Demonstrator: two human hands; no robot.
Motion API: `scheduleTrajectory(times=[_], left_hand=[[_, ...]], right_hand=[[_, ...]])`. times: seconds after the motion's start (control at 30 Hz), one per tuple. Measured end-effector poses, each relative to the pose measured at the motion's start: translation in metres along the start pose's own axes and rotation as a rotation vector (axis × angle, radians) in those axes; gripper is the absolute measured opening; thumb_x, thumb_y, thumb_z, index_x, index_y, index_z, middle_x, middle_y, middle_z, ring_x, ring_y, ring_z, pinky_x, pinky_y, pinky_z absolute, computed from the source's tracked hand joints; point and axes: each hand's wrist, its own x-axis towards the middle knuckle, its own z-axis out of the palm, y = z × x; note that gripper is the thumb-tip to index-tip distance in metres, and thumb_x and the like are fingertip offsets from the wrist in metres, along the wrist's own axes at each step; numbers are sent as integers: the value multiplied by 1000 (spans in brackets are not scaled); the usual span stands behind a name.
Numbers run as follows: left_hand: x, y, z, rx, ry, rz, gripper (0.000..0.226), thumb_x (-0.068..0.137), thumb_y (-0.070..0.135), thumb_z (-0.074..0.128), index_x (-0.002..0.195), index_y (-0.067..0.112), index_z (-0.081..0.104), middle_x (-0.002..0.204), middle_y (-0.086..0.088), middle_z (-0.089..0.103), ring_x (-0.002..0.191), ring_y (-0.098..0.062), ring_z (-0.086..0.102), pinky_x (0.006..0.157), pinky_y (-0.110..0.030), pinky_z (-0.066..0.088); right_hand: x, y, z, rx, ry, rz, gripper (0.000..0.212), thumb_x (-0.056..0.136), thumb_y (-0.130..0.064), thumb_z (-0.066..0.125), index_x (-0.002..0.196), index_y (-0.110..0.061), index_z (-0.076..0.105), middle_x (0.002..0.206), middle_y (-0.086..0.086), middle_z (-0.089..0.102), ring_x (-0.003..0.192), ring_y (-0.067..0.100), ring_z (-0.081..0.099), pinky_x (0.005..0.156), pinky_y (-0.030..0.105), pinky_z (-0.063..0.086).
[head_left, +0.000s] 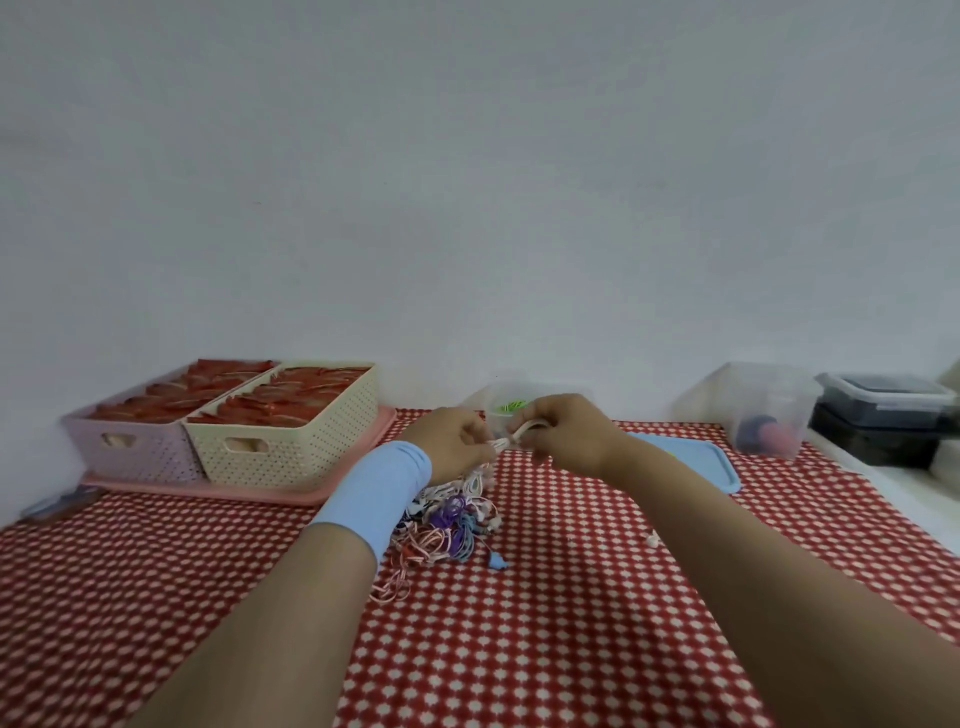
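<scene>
step: pulling one white cord free of the cord pile and bunching it into a small loop, by the look of it
left hand: fingers curled, pinching the cord's near end; light blue wristband on the forearm
right hand: fingers clenched on the looped part, just beside the left hand
cord loc: held in the air betw. both hands, above the far edge of the pile; strands trail down into the tangle
pile loc: on the desk, red/white dotted cloth, under and beside the left wrist; white, purple, blue, pink strands mixed
how to: hold both pinches close together, lift slow so the trailing strands slide out w/o dragging the whole pile; if it snags, prob. better to shake the tangle loose than to yank
risk: neighbouring strands likely come up with it; loop may spring open if the right pinch slackens
drop spot: poss. the clear tub right behind the hands, something green inside; can't tell for sure
other: blue lid to the right; cream basket and pink basket of red items, left, on a pink tray
</scene>
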Motion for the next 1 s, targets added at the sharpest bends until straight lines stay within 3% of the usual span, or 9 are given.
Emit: scheduleTrajectory(times=[0.13, 0.3, 0.43, 0.53, 0.63, 0.73, 0.83, 0.9, 1.0], left_hand=[[-2, 4, -4, -24, -72, -27, 44, 85, 16, 71, 124, 26, 55, 105, -1, 69, 101, -20, 64, 91, -32, 49], [-4, 7, -11, 37, -91, -20, 20, 90, 24, 64, 110, 22, 66, 122, -5, 66, 114, -25, 60, 100, -37, 45], [-2, 7, -10, 20, -44, -44, 48, 90, 41, 65, 132, 21, 56, 135, -1, 58, 122, -19, 54, 105, -34, 40], [0, 16, -4, -177, 10, 29, 64, 85, 38, 72, 140, 25, 43, 132, 2, 57, 114, -17, 58, 102, -34, 43], [7, 30, 8, -219, -21, 75, 34, 90, 24, 67, 123, 20, 61, 107, -4, 73, 92, -16, 70, 96, -35, 49], [12, 48, 27, -129, -86, 97, 15, 88, 30, 64, 91, 19, 74, 91, -5, 76, 86, -21, 71, 90, -41, 53], [17, 59, 58, -94, -221, 65, 26, 90, 37, 64, 108, 20, 71, 102, -1, 73, 93, -19, 69, 89, -38, 55], [21, 61, 78, -111, -297, 32, 26, 91, 33, 65, 110, 15, 69, 91, -1, 74, 81, -17, 73, 78, -33, 60], [23, 61, 92, 8, -296, -9, 31, 94, 27, 61, 121, 13, 65, 90, -1, 74, 70, -12, 71, 64, -23, 58]], right_hand=[[0, -7, -1, 175, 89, -9, 20, 92, 4, 61, 102, -10, 71, 80, 5, 68, 57, 9, 61, 53, 18, 50], [1, -12, -5, 261, 244, -21, 20, 95, -3, 62, 108, -14, 71, 86, 6, 71, 58, 10, 66, 59, 25, 57], [-1, -14, -11, 328, 241, 8, 21, 97, -4, 59, 112, -12, 69, 90, 9, 70, 59, 15, 64, 52, 20, 52], [-3, -15, -16, 308, 218, 18, 21, 97, -3, 55, 110, -10, 70, 83, 11, 68, 56, 17, 58, 49, 21, 49], [-7, -10, -26, 320, 211, 71, 23, 96, -2, 50, 109, -8, 67, 69, 8, 58, 45, 15, 46, 42, 24, 38], [-13, 3, -42, 215, 173, 173, 18, 95, -5, 52, 109, -9, 64, 67, 6, 57, 43, 16, 41, 40, 23, 31], [-21, 23, -54, 61, 94, 280, 19, 96, -12, 60, 111, -2, 66, 71, 9, 63, 47, 19, 44, 45, 25, 33], [-28, 39, -58, -69, 31, 323, 30, 94, -23, 68, 114, -1, 65, 79, 7, 73, 52, 19, 55, 49, 27, 41], [-35, 59, -60, -192, -3, 341, 57, 90, -27, 74, 139, -10, 51, 94, 5, 76, 59, 16, 68, 50, 26, 48]])
